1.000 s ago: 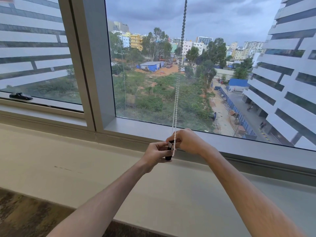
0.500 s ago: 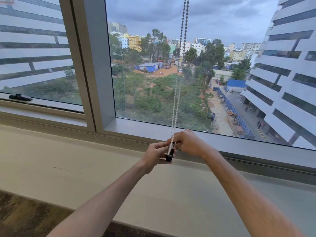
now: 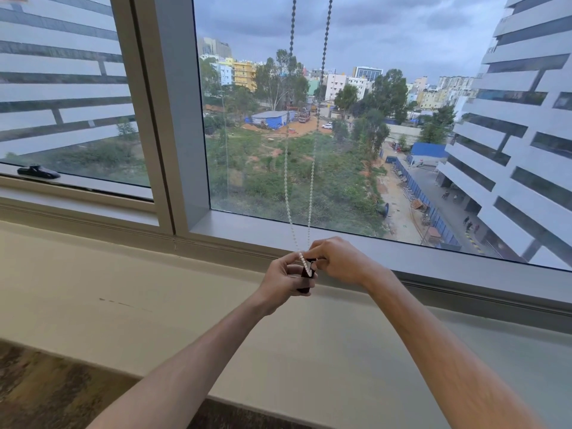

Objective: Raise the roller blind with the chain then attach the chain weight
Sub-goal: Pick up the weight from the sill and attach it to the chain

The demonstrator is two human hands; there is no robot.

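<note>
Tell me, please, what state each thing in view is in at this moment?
Roller blind: not in view, glass uncovered as far as the frame shows.
Bead chain: two strands hanging, meeting at the hands.
Chain weight: black, upright, bottom loop of chain at its top.
Left hand: grip on the weight.
Right hand: pinching the chain at the weight.
Window latch: lying flat.

Both hands [image 3: 312, 267] together, fingers [image 3: 311, 247] pinched.

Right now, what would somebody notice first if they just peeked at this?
Probably the two hands meeting in the middle, over the pale sill: the left hand grips a small black chain weight while the right hand pinches the white bead chain into it. Behind them, the big window shows cloudy sky.
</note>
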